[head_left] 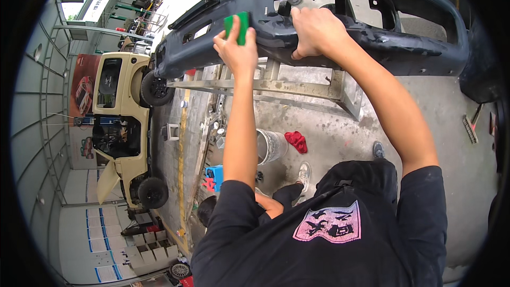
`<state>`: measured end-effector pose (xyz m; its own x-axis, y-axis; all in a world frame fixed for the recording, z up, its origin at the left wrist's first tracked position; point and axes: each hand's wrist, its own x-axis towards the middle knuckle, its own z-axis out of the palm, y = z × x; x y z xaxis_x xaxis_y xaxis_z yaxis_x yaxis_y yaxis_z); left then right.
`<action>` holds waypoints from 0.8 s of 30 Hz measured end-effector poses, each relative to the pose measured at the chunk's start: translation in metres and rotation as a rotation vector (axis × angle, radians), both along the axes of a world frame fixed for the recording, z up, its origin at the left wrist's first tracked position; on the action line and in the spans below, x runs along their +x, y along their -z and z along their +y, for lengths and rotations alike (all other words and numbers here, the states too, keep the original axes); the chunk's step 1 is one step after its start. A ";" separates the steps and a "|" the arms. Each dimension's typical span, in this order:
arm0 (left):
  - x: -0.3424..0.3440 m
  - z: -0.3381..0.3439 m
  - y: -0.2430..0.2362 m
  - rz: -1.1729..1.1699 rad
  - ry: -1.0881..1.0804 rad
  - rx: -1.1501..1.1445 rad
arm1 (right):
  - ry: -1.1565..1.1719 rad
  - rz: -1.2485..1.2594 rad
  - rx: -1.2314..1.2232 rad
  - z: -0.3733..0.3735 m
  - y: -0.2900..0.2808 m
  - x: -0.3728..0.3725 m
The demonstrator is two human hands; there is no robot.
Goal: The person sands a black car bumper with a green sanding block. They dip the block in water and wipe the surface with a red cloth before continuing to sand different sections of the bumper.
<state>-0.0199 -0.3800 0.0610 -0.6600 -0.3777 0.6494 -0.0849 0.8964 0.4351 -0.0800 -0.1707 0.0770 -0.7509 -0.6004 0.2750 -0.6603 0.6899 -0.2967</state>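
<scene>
A dark grey car bumper (223, 37), scuffed and patchy in places, rests across a metal stand (297, 89). My left hand (237, 48) is closed around a flat green pad (243, 25) and presses it to the bumper's face, left of the large opening. Further right, my right hand (317, 31) grips the bumper at the lower edge of that opening, the thumb below and the fingertips partly hidden behind the rim.
Below the stand are a whitish bucket (272, 146), a red cloth (296, 142) and a blue box (214, 176). Another person (273, 204) is low down beside my left arm. A beige off-road vehicle (125, 127) stands left; a broom (470, 127) lies right.
</scene>
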 end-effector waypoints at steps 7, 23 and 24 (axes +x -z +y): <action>0.007 0.016 0.011 0.027 0.100 -0.076 | -0.002 0.030 -0.013 0.005 0.002 -0.004; 0.016 0.025 0.024 0.070 0.172 -0.209 | -0.037 0.024 0.003 0.005 0.004 -0.004; 0.011 0.011 0.023 0.078 0.156 -0.176 | -0.029 -0.007 -0.015 0.004 0.002 -0.005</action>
